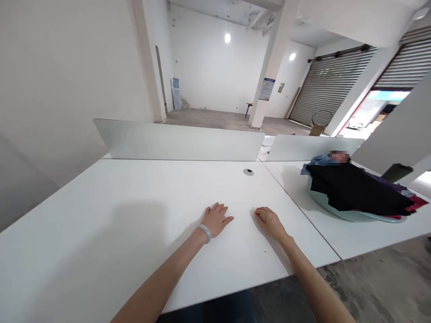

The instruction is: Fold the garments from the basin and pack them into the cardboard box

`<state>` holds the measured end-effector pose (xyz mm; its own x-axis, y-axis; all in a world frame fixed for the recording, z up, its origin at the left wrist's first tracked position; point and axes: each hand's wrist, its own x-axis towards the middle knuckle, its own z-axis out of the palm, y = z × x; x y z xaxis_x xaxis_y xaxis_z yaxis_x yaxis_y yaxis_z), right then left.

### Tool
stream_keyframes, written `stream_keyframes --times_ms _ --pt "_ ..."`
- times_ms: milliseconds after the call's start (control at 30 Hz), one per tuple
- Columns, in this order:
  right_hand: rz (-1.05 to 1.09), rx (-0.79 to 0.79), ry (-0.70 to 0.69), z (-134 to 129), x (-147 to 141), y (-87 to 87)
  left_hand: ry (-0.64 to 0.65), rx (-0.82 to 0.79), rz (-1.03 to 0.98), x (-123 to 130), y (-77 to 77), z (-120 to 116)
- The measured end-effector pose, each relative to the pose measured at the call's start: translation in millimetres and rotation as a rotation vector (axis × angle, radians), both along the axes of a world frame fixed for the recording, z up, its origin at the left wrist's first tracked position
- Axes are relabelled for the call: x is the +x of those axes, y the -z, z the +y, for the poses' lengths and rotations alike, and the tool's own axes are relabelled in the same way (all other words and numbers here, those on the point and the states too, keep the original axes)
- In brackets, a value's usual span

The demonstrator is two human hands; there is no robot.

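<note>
Left of the basin (353, 216) of clothes (357, 188), the white surface (188, 184) was touched by the left hand (215, 219), spread flat, grasping nothing; nearer the basin, the right hand (270, 223) was curled, any contents indiscernible.

The counter (101, 233) is white, the bangle (206, 232) pale grey, the divider (182, 142) pale grey-green; the basin (336, 211) is aqua, its cloths (357, 188) black, blue, purple and red; the shutter (332, 83) is striped grey, the floor (397, 278) mottled grey
</note>
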<state>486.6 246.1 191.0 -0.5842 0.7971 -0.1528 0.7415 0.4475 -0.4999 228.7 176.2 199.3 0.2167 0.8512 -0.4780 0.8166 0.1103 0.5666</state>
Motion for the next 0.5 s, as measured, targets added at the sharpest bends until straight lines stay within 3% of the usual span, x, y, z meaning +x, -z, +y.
stream_keyframes --times_ms 133,333,400,500 --pt "-0.048 0.134 0.148 45.5 66.3 -9.5 0.014 0.064 0.071 19.0 14.8 -2.1" --pt "-0.406 0.512 0.394 141.3 160.8 -65.3 0.043 0.18 0.136 18.7 25.9 -8.2" --pt "-0.585 0.453 0.473 162.6 180.4 -78.7 0.055 0.226 0.143 17.2 30.5 -9.7" --pt "-0.716 0.167 0.557 180.6 200.2 -81.6 0.056 0.271 0.145 15.4 36.0 -11.1"
